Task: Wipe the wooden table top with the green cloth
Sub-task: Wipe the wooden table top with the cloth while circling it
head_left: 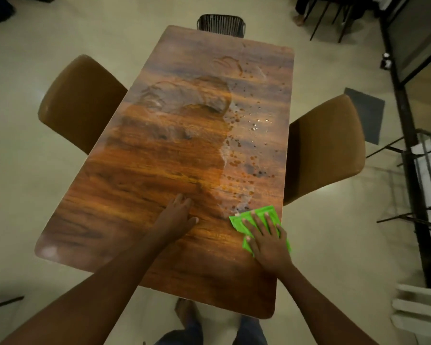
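Observation:
The wooden table top (144, 175) stretches away from me, wet and smeared down its middle, with water drops scattered over its right side. The green cloth (255, 216) lies flat near the table's right edge, close to me. My right hand (266, 237) presses on it with straight, spread fingers. My left hand (179, 215) rests flat on the bare wood to the left of the cloth, fingers straight, holding nothing.
A brown chair (77, 103) stands at the table's left side and another brown chair (329, 143) at its right. A dark slatted chair (220, 23) is at the far end. Black metal frames (408, 125) stand further right. My feet show below the near edge.

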